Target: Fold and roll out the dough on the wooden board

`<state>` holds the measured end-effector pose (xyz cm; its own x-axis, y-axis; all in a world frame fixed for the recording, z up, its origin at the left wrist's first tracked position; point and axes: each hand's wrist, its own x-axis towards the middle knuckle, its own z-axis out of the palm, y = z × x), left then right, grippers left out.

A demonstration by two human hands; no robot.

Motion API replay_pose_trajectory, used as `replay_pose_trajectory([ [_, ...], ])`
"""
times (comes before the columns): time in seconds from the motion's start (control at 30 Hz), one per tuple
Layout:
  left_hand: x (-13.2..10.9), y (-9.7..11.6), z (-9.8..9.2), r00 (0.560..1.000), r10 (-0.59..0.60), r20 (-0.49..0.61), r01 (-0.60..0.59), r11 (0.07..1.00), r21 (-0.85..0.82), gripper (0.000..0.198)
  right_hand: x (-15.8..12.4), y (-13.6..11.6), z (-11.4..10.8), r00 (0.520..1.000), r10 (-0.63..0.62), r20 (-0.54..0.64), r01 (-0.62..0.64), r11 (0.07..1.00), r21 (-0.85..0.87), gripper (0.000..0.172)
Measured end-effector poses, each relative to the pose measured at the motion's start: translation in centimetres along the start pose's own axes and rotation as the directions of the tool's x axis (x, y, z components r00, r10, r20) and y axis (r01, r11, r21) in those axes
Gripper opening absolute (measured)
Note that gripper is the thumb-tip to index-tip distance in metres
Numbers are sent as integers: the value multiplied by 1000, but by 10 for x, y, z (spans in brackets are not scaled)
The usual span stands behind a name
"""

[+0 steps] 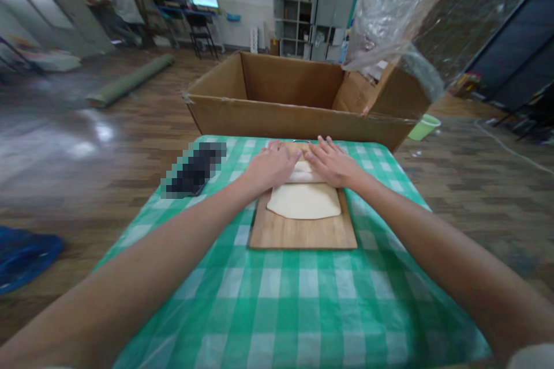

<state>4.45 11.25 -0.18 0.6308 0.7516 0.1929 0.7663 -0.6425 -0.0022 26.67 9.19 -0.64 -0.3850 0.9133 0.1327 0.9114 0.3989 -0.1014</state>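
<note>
A flat sheet of pale dough (304, 202) lies on a wooden board (303, 235). Across its far part is a pale roll (303, 176); whether it is a rolling pin or rolled dough I cannot tell. My left hand (275, 165) rests on the roll's left end, palm down with fingers extended. On the right end lies my right hand (332, 162), also palm down, its fingers stretched forward. The thumbs are close together above the middle of the roll.
The board sits on a green checked tablecloth (277, 300). A pixelated dark object (194, 170) lies at the table's left. Beyond the far edge stands a large cardboard box (294, 118) with plastic wrap (389, 17). A green bin (425, 127) and a seated person (116, 0) are farther off.
</note>
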Motion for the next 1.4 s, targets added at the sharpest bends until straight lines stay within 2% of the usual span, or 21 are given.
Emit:
replay_pose_trajectory([
  [0.13, 25, -13, -1, 998, -47, -39, 44, 997, -67, 43, 30, 18, 5, 999, -30, -15, 30, 1000, 6, 64],
  [0.23, 29, -16, 0, 998, -48, -51, 43, 996, -80, 47, 35, 18, 4, 998, -27, -56, 27, 1000, 7, 61],
  [0.3, 20, -12, 2, 998, -44, -44, 40, 996, -81, 46, 25, 11, 2, 998, -42, -53, 42, 999, -12, 59],
  [0.4, -10, 2, 2, 999, 14, -34, -15, 999, -52, 42, -7, -8, -2, 998, -62, -33, 61, 997, -54, 61],
  [0.5, -41, 21, 0, 989, 6, -147, -10, 1000, -21, 50, -42, -30, -5, 998, -20, -64, 16, 998, -65, 71],
  [0.6, -53, 29, -2, 979, 6, -203, -10, 1000, -17, 58, -54, -39, -5, 994, 59, -95, -65, 996, -56, 76],
  [0.67, -45, 25, -2, 981, -15, -195, 13, 1000, -12, 58, -44, -35, -4, 991, 85, -103, -90, 995, -50, 76],
  [0.77, -16, 8, -1, 988, -47, -148, 51, 998, 23, 55, -10, -15, -1, 994, 70, -89, -75, 996, -57, 68],
  [0.93, 35, -26, 10, 999, 33, 18, -35, 993, 114, 44, 45, 16, 0, 998, -65, -4, 63, 983, -170, 52],
  [1.03, 49, -38, 17, 998, 39, 47, -45, 990, 134, 41, 48, 14, -4, 993, 33, -110, -47, 991, -124, 58],
  [1.1, 51, -41, 20, 998, 54, 32, -59, 987, 150, 40, 37, 5, -4, 975, 108, -192, -126, 988, -85, 64],
  [1.13, 51, -40, 20, 998, 61, 27, -65, 985, 158, 39, 29, 0, -4, 973, 103, -207, -123, 989, -84, 63],
  [1.2, 47, -37, 19, 999, 40, 4, -40, 986, 162, 40, 15, -8, -1, 987, 2, -160, -17, 996, -91, 58],
  [1.27, 41, -31, 16, 994, -52, -92, 64, 989, 136, 44, 10, -9, 3, 992, -64, -104, 53, 993, -104, 56],
  [1.33, 32, -22, 14, 969, -120, -216, 144, 985, 95, 48, 15, -6, 6, 996, -78, -52, 71, 989, -129, 56],
  [1.4, 23, -13, 15, 955, -114, -273, 140, 987, 78, 51, 25, -2, 7, 997, -75, 7, 75, 984, -160, 56],
])
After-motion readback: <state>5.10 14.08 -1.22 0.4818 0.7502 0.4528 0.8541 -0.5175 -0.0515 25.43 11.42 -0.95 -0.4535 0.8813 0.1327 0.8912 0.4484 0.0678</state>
